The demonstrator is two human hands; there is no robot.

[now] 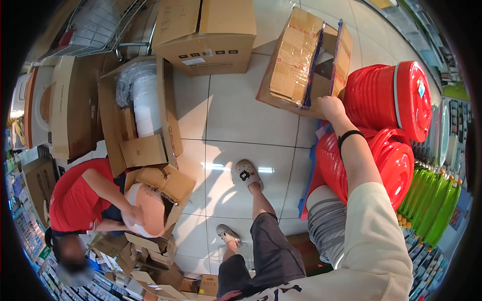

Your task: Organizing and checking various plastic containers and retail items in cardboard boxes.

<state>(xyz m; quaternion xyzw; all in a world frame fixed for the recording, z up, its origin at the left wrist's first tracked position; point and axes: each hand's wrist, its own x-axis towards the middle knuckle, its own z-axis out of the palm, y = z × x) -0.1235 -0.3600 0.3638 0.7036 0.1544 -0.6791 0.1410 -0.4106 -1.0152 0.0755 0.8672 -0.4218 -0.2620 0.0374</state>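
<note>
The right hand (331, 106) is reaching up to the open box (306, 60) at upper centre, fingers curled on its flap edge, beside the red bucket stacks (386, 100) at right (nothing looks lifted out yet). The left hand is not showing. A co-worker (83, 198) at lower left is unpacking another box (160, 188)
</note>
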